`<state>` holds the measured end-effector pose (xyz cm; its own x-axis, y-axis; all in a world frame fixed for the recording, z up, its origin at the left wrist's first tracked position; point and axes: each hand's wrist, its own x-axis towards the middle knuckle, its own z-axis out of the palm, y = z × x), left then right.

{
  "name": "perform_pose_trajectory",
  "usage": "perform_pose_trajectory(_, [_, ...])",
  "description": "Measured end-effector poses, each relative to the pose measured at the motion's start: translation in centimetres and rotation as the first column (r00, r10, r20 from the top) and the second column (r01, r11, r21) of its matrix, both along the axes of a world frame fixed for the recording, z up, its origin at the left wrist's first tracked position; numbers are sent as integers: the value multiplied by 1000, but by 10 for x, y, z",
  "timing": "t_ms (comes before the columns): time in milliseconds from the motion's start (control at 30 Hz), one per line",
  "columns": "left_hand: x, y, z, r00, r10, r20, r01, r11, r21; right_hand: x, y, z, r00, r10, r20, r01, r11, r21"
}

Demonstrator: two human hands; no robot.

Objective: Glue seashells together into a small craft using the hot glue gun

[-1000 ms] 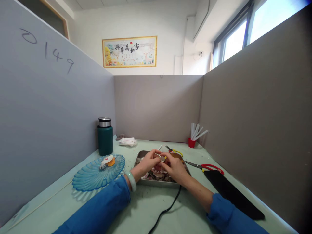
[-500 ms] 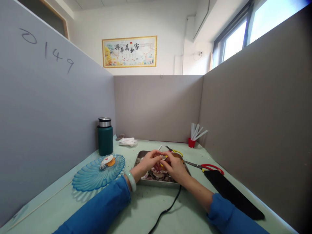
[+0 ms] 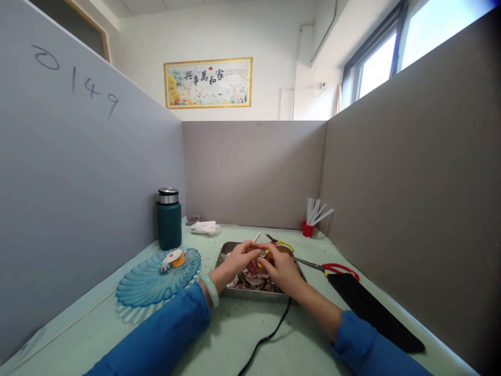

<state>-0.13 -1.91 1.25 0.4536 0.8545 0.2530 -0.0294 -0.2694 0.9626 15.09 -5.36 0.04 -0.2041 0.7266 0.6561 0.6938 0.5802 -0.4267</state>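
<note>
Both my hands meet over a steel tray (image 3: 230, 292) that holds several scallop shells (image 3: 253, 281). My left hand (image 3: 238, 260) and my right hand (image 3: 279, 269) have their fingers pinched together around a small greyish thing (image 3: 262, 254) held between them; I cannot make out what it is. A pale bangle sits on my left wrist. Both sleeves are blue.
A blue shell-shaped glass plate (image 3: 148, 284) with a shell (image 3: 174, 258) lies at left, behind it a green flask (image 3: 169, 219). Red-handled scissors (image 3: 332, 269), yellow-handled scissors (image 3: 281, 242), a red cup of white sticks (image 3: 309, 227), a black flat slab (image 3: 371, 310) and a black cable (image 3: 270, 334) lie around.
Both hands have closed in slightly on the small thing between them; otherwise nothing has moved.
</note>
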Motion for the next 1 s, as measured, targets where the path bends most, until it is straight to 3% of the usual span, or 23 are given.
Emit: perform_pose_trajectory(1000, [0,0,-1,1000,28,-5,-28,999,27,0,-2,1,1000,-1,15,2,1000,-10])
